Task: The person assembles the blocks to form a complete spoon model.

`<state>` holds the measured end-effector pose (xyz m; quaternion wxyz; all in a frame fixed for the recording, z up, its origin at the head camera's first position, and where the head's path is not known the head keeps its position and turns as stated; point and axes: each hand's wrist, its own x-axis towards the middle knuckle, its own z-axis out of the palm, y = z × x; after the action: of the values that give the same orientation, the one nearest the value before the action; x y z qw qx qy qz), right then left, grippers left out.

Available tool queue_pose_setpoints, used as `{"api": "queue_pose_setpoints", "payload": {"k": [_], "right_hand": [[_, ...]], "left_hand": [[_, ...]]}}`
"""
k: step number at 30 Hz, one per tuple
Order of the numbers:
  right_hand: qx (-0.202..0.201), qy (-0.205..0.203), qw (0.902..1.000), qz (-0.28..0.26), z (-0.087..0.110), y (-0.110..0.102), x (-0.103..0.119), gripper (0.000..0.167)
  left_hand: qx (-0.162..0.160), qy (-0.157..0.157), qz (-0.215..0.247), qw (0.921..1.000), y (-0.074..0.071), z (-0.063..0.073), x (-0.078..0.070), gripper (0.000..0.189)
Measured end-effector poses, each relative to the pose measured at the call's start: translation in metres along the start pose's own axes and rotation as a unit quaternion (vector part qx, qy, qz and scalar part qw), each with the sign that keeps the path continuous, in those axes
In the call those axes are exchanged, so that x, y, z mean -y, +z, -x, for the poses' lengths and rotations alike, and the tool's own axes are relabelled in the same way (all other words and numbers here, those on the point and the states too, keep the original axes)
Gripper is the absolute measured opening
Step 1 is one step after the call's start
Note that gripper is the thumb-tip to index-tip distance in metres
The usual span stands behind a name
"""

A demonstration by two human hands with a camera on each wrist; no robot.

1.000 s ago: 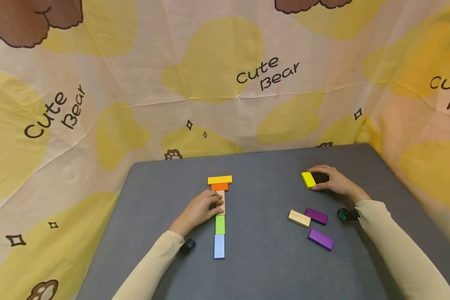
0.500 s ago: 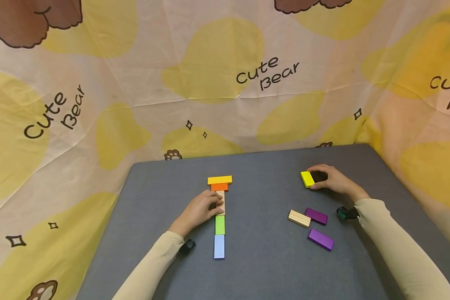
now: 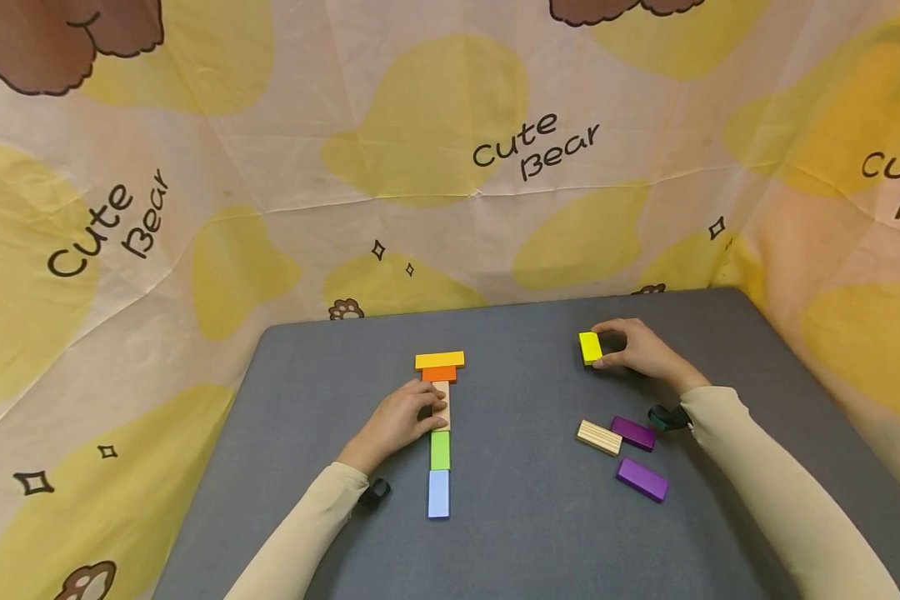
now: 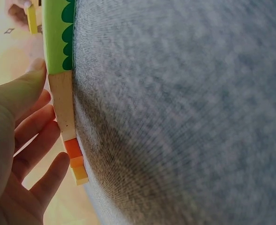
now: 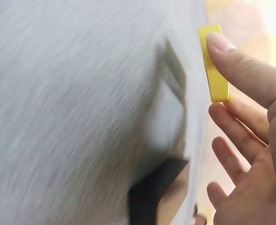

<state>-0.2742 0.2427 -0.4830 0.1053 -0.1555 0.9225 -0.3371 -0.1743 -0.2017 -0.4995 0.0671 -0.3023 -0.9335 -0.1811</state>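
Note:
My right hand pinches a bright yellow block between thumb and fingers at the back right. In the right wrist view the yellow block hangs above the table, its shadow apart from it. My left hand rests beside a row of flat blocks, fingertips on the plain wooden block. Seen from the left wrist, its fingers are spread and relaxed against the row. The row runs from a yellow-orange block laid crosswise, through an orange block, to a green block and a light blue block.
Two purple blocks and a striped wooden block lie loose on the right of the grey table. A printed cloth hangs behind and at both sides.
My right hand has moved left and slightly back with the yellow block, which has turned a little. My left hand and the row have stayed put.

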Motion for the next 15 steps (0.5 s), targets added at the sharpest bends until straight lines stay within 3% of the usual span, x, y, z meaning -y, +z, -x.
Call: {"api": "queue_pose_setpoints", "payload": {"k": [15], "right_hand": [[0.001, -0.037, 0.9986, -0.037, -0.049, 0.034, 0.055, 0.073]], "left_hand": [[0.007, -0.006, 0.008, 0.9999, -0.002, -0.001, -0.001, 0.021]]}}
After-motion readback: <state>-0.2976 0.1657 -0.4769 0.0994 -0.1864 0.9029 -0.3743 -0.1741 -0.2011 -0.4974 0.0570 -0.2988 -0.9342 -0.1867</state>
